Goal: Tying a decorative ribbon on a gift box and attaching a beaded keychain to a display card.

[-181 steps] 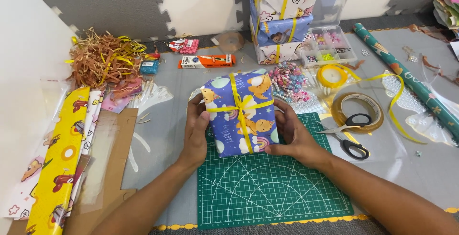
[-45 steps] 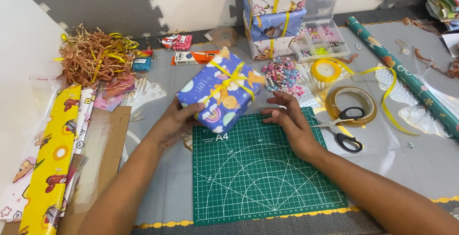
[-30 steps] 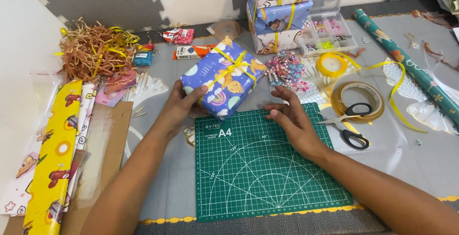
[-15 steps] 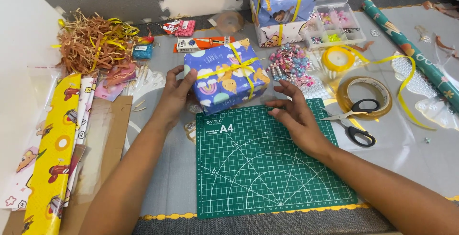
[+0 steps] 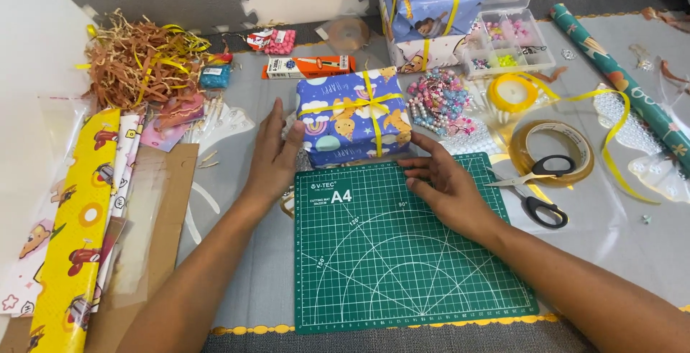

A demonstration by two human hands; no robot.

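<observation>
A blue gift box [image 5: 352,116] with cartoon print and a yellow ribbon tied in a cross sits on the grey surface just beyond the green cutting mat [image 5: 402,245]. My left hand [image 5: 273,155] lies flat against the box's left side, fingers spread. My right hand [image 5: 442,180] rests on the mat's top edge, its fingertips at the box's near right corner. Neither hand grips the box.
Black-handled scissors [image 5: 539,188] lie on a tape roll [image 5: 550,153] to the right. Yellow ribbon spool [image 5: 512,94], bead pile [image 5: 440,101], bead organiser [image 5: 507,40], stacked wrapped gifts [image 5: 431,19], teal paper roll [image 5: 625,87], shredded paper [image 5: 140,62], yellow wrapping sheets [image 5: 75,238] and cardboard [image 5: 162,216] surround the mat.
The box was held tilted above the mat in my left hand; it has been turned and set down flat beyond the mat. My left hand has let go and now rests beside it.
</observation>
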